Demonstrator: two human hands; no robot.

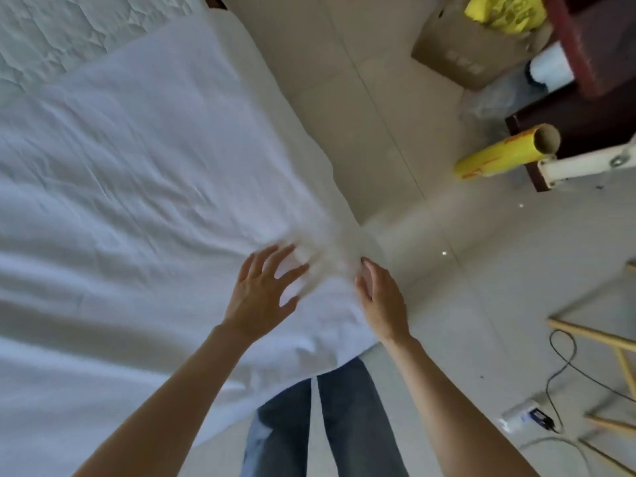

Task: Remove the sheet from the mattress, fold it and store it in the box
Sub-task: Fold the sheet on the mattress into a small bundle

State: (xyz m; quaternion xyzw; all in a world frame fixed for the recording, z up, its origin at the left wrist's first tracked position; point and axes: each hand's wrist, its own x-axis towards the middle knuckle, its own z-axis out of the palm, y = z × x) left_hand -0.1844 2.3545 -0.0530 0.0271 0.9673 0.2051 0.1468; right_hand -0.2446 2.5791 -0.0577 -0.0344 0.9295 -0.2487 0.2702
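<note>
1. Now the white sheet (144,173) lies spread over the bed, with many soft wrinkles, and its near corner hangs over the edge of the bed just in front of the person's legs in blue jeans (323,425).
2. At the top left a part of the quilted mattress (69,32) is uncovered, beyond the far edge of the sheet.
3. The left hand (265,290) is over the sheet near its right corner, with the fingers straight and spread wide; it is blurred, so I cannot tell if the palm really touches the cloth.
4. The right hand (382,297) is just beside it, at the very edge of the sheet where the cloth goes down the side of the bed. Its fingers are stretched along this edge and hold nothing that I can see.
5. Both hands are near each other, with a small piece of the sheet corner between them.
6. On the tiled floor (395,98) to the right, well apart from the hands, stands a cardboard box (461,53) with a yellow bag (506,12) in it.
7. Nearer there is a yellow roll (506,154) on a cardboard tube, and a black cable (564,366) lies on the floor at the lower right.
</note>
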